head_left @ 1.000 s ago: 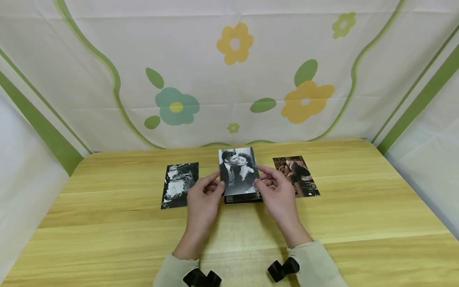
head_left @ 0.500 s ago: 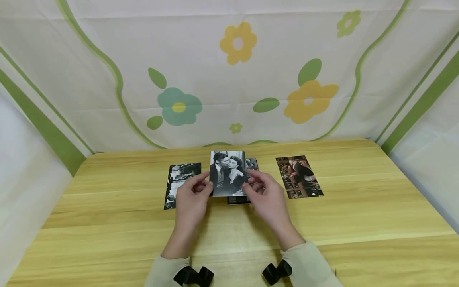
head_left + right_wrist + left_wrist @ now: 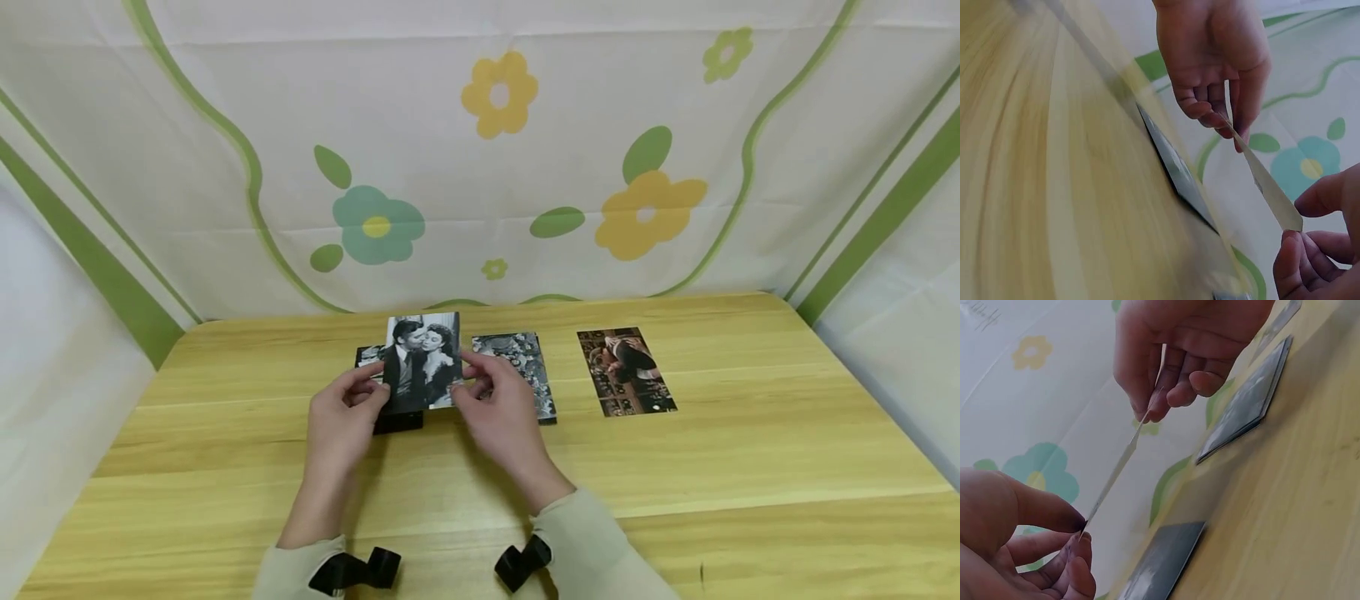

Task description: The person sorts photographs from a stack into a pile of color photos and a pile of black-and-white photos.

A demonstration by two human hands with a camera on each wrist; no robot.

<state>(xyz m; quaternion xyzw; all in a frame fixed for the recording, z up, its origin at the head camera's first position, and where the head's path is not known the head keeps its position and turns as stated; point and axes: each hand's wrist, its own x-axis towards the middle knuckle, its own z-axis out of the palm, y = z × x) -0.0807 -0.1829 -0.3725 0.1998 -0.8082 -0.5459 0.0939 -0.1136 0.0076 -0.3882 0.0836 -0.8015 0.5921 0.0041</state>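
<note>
2 hands hold 1 photo [image 3: 422,360] upright above the bench's far left: left hand [image 3: 339,425] pinches its left edge, right hand [image 3: 501,414] its right edge, over a dark print [image 3: 397,421].

A wooden table [image 3: 225,467] with pictures on it.
A stack of photos [image 3: 525,371] lies in the middle, a brown photo [image 3: 626,371] to its right, and a dark photo [image 3: 397,421] to its left.

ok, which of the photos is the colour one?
The colour photo lying flat at the far right of the table, apart from both hands; the others, including the held one, are black-and-white.
</note>
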